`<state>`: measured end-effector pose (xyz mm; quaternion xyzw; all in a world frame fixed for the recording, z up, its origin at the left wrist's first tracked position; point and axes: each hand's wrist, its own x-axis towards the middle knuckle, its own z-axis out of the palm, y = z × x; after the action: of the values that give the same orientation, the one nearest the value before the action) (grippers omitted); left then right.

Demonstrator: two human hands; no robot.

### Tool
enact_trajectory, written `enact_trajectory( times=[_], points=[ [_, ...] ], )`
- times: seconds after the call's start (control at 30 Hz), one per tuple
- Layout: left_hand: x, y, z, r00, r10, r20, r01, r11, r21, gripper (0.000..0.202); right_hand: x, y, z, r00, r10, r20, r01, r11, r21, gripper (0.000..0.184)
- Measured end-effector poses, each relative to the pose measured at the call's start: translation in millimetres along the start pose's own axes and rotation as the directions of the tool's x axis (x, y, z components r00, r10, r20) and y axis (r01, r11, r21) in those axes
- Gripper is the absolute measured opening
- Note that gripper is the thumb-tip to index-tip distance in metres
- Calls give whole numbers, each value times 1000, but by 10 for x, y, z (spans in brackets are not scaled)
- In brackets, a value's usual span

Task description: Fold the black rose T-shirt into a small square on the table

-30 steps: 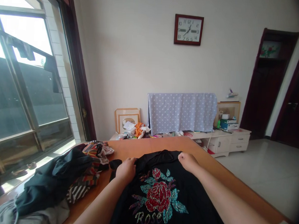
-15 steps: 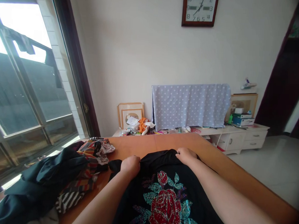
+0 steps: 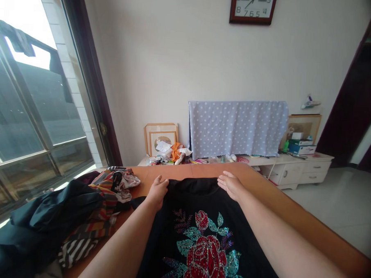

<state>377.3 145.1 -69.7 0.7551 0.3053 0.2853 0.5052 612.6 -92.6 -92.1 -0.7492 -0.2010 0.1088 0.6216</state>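
Black rose shirt (image 3: pixel 200 221) flat on table (image 3: pixel 292 227), long axis running toward far edge. Left hand (image 3: pixel 158 190) and right hand (image 3: pixel 229 185) press its far end, fingers straight, unclenched, both equally near. Clothes pile (image 3: pixel 77 216) at left edge.

Counter (image 3: pixel 295 225), orange-brown wood, carries a mixed clothes pile (image 3: pixel 77 216) at its left edge, with dark and striped items. Window (image 3: pixel 30 107) at left. Wall clock (image 3: pixel 252 8) high on the far wall, cropped. Below it hangs a dotted blue cloth (image 3: pixel 238 127). Picture frames (image 3: pixel 159 134) lean left of the cloth. Low white cabinet (image 3: pixel 297 170) with boxes (image 3: pixel 300 147) at right.
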Motion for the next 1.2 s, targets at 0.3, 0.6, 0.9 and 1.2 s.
enact_trajectory(
  times=[0.3, 0.6, 0.9, 1.2],
  points=[
    [-216, -251, 138, 951, 203, 234, -274, 902, 333, 37, -243, 33, 157, 976, -160, 151, 196, 944, -267, 42],
    [-312, -128, -134, 965, 246, 95, -255, 778, 574, 38, -508, 84, 245, 914, -160, 372, 348, 781, -518, 45],
    [-492, -282, -1333, 953, 32, -302, 186, 727, 661, 22, -780, -256, 469, 913, -264, 310, 397, 747, -533, 35],
    [-546, -402, -1191, 984, -85, -159, 171, 715, 677, 50, -1551, -582, 1369, 783, -297, 547, 564, 711, -421, 50]
  ],
)
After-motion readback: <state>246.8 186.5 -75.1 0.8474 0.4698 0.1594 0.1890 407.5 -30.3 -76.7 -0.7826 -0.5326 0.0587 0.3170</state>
